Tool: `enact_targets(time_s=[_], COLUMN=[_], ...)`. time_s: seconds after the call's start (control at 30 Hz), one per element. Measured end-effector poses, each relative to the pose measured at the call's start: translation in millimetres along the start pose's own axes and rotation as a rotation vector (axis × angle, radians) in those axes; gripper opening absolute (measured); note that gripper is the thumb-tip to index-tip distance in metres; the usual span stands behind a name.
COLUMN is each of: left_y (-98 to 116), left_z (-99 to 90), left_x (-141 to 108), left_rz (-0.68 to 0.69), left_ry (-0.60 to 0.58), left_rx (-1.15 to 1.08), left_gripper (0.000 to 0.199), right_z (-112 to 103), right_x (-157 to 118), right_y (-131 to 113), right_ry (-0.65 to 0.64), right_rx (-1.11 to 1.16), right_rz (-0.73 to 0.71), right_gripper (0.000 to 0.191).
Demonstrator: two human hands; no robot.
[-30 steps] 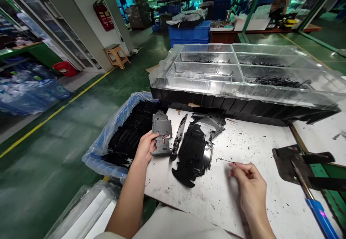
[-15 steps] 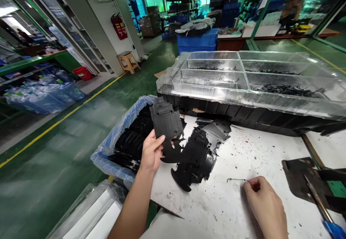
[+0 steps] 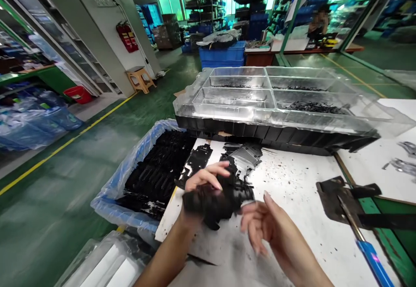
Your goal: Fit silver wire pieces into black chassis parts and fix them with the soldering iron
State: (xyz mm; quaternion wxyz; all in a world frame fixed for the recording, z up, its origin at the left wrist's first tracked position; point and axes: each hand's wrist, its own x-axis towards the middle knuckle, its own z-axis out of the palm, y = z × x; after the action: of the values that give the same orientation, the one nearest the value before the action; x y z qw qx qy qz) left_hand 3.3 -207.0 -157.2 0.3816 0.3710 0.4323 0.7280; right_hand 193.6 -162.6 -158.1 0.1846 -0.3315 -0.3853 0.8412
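My left hand (image 3: 205, 178) is over the small pile on the white table, its fingers curled behind a dark, motion-blurred black plastic plate (image 3: 203, 204) that covers my palm. My right hand (image 3: 261, 224) is just right of that plate, fingers apart and nothing visible in it. Beyond my hands lie more black molded plates, with a greyish shiny plate (image 3: 245, 156) on top. Another flat black plate with holes (image 3: 199, 157) rests at the table's left edge, beside the bin.
A blue-lined bin (image 3: 107, 194) full of black plates stands left. Behind is a clear compartment tray (image 3: 224, 113) with thin black scraps. A blue-handled tool (image 3: 373, 256) lies right, near a dark metal plate (image 3: 325, 204). Black crumbs dot the white tabletop (image 3: 292, 170). A person sits far back.
My left hand has lowered over the pile; the plate it held up is no longer raised. My right hand has moved left, and the thin black strip is gone from its fingers.
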Motion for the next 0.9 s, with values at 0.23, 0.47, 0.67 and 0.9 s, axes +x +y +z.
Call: enact_targets(time_s=[0.23, 0.47, 0.67, 0.9], left_y=[5, -22, -28, -23], left_z=[26.2, 38.7, 45.4, 37.9], left_x=[-2, -3, -16, -19], left_rz=[0.166, -0.645, -0.952, -0.929], left_ry=[-0.114, -0.015, -0.137, -0.093], left_rx=[0.196, -0.404, -0.565, -0.616], left_gripper=[0.009, 0.058, 0.051, 0.051], right_z=[-7, -22, -59, -108], right_x=[9, 1, -4, 15], right_y=[-4, 2, 9, 16], right_ry=[0.129, 0.216, 0.461, 0.509], right_rx=[0.231, -0.054, -0.664, -1.258], right_rz=[-0.182, -0.275, -0.305, -0.157], right_gripper=[0.028, 0.039, 0.042, 0.025])
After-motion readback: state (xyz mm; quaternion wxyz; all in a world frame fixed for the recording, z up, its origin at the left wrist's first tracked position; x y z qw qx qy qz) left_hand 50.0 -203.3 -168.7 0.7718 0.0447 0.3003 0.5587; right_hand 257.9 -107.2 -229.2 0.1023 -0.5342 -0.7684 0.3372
